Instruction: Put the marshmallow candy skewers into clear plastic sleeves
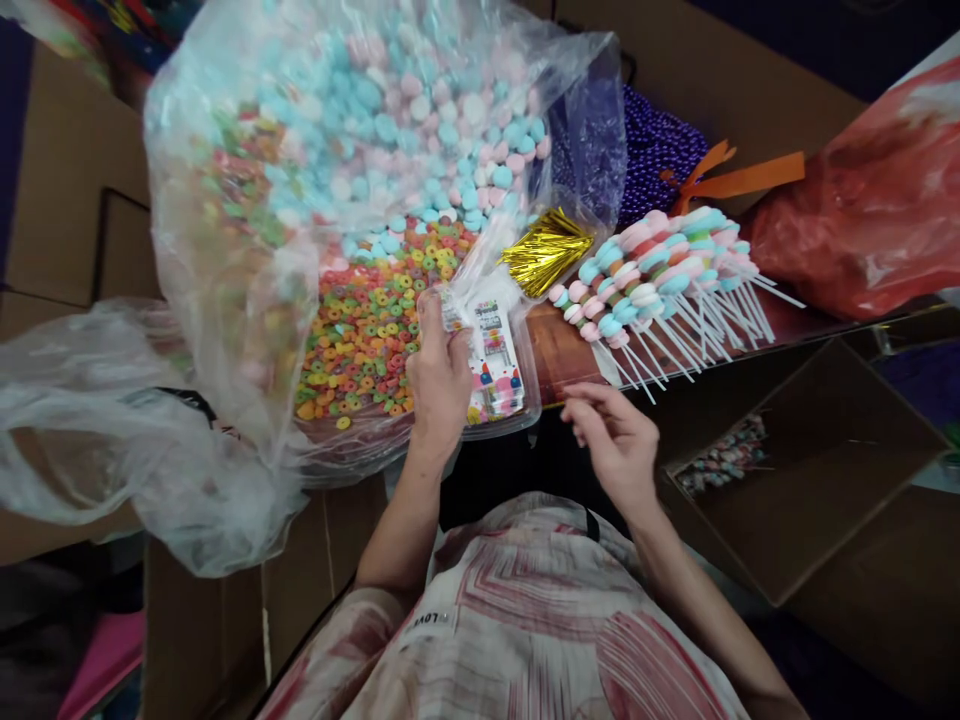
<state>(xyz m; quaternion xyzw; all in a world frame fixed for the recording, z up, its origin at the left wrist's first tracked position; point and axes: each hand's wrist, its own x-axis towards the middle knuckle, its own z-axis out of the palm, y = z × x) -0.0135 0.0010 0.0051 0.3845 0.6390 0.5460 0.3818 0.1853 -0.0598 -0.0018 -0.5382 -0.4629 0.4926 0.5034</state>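
My left hand [439, 385] is closed at a printed clear plastic bag [451, 305], its thumb and forefinger at the bag's edge. Beneath it, a shallow clear tray [531, 395] holds more printed bags [495, 355]. To the left lie many colourful cereal rings [367, 340], with pink, blue and white round sweets [450, 130] behind them. My right hand [619, 440] hangs in front of the table edge, fingers curled in a pinch; whatever is between them is too small to make out. Skewers of threaded sweets [652, 270] on white sticks lie just beyond it.
Gold twist ties [547, 250] lie behind the tray. A large clear bag [225, 60] surrounds the loose sweets. A purple dotted bag [660, 150] with an orange ribbon and a red bag [870, 200] stand at right. Below, an open cardboard box [817, 480] contains more skewers.
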